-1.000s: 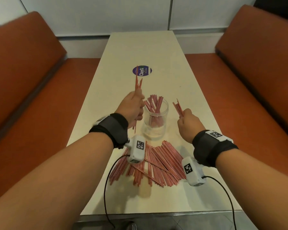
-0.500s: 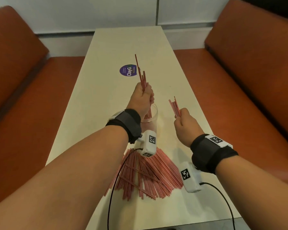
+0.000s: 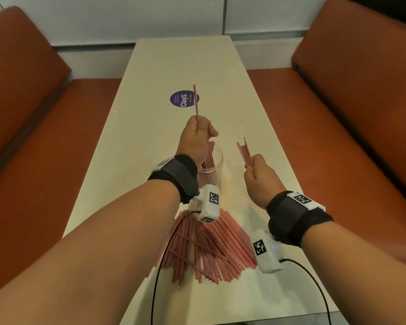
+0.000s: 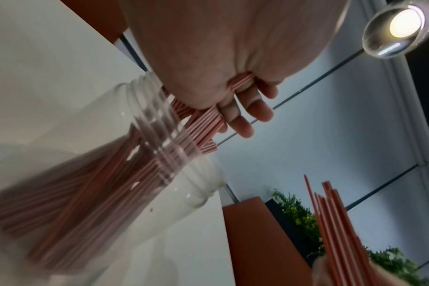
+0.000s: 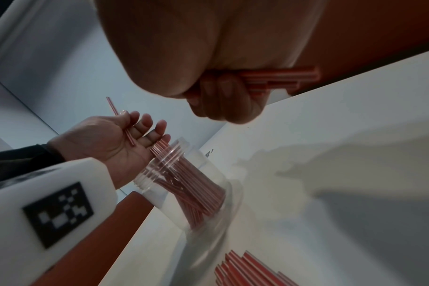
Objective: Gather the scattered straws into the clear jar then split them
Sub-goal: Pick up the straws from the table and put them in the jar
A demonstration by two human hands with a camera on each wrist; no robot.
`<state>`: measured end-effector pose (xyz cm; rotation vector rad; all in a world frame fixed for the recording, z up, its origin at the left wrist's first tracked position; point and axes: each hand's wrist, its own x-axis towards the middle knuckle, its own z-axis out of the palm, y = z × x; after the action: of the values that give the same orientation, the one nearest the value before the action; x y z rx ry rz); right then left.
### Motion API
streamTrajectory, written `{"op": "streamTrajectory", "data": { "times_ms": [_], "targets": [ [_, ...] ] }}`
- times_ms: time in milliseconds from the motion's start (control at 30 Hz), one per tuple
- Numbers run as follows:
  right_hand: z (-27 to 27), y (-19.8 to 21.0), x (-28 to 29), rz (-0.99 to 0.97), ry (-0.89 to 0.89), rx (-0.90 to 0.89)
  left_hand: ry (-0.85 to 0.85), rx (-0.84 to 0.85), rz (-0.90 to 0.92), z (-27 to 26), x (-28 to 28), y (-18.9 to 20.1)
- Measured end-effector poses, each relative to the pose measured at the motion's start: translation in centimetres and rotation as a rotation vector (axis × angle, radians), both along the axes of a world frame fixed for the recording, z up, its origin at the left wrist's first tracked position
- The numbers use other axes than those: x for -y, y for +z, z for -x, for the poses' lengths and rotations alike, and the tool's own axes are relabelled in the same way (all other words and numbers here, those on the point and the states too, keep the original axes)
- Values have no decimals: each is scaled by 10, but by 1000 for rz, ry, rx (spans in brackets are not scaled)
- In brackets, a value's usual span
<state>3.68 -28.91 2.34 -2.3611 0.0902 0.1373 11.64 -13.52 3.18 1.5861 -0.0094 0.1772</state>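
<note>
Gripping one red-striped straw [image 3: 195,103] above the clear jar [image 3: 217,160], my left hand [image 3: 196,134] hovered while my right hand [image 3: 259,177] clutched a small bundle [image 3: 244,152]; more straws [image 3: 211,242] littered the table [image 3: 150,78].

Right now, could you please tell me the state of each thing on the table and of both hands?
Jar: upright, lidless, partly filled with straws.
Left hand: over the jar mouth, fingers loosened, one straw sticking up from it.
Right hand: gripping a small bundle, raised beside the jar.
Pile: loose straws fanned flat on the table, not yet gathered.
</note>
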Motion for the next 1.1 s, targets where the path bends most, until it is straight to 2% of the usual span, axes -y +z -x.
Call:
{"op": "streamTrajectory", "data": {
  "times_ms": [167,300,500,667,767,867,900,1000,1100],
  "targets": [
    [0,3,1,-15,1,17,25,60,84,-4,-7,9],
    [1,4,-1,-18,5,31,-7,15,102,3,-2,10],
    [-1,4,-5,-41,7,51,-35,-59,19,8,-6,15],
    [-7,7,-9,-46,14,60,27,-35,-121,13,-31,22],
    [-20,14,-14,-217,8,55,0,-88,-298,30,-58,0],
    [-40,35,-32,-565,39,68,-177,-272,-574,42,-68,-25],
    [-47,42,-40,-686,57,76,-231,-290,-615,42,-68,-29],
    [-66,49,-61,-957,107,61,-313,-268,-582,39,-65,-27],
    [-71,32,-74,-968,118,8,-335,-250,-579,34,-67,-29]
  ]
}}
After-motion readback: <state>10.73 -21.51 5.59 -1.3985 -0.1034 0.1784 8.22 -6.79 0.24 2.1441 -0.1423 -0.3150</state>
